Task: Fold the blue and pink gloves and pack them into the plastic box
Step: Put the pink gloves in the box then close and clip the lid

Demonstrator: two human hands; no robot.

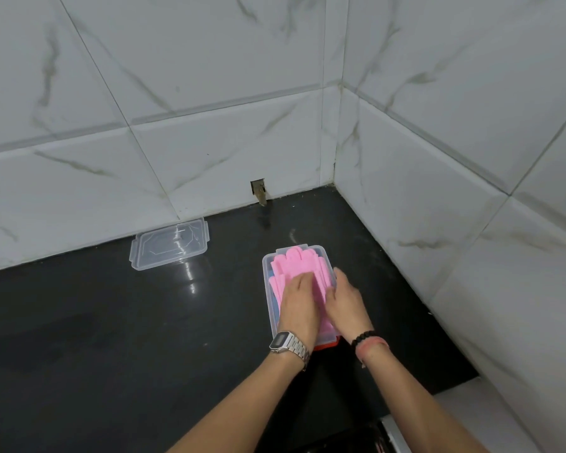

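Observation:
A clear plastic box (266, 282) stands on the black counter near the right wall. Pink gloves (296, 263) lie on top inside it, their fingers pointing away from me and reaching over the far rim. A strip of blue glove (273, 300) shows beneath them along the box's left side. My left hand (298, 305), with a metal watch on the wrist, rests flat on the pink gloves. My right hand (345, 300), with a bead bracelet at the wrist, lies beside it on the gloves' right part, fingers near the box's right wall. Both hands press down; neither grips.
The box's clear lid (170, 244) lies flat on the counter at the back left, against the marble-tiled wall. An orange-red edge (326, 346) shows under the box's near end. A tiled wall closes off the right side. The black counter (111, 322) stretches to the left.

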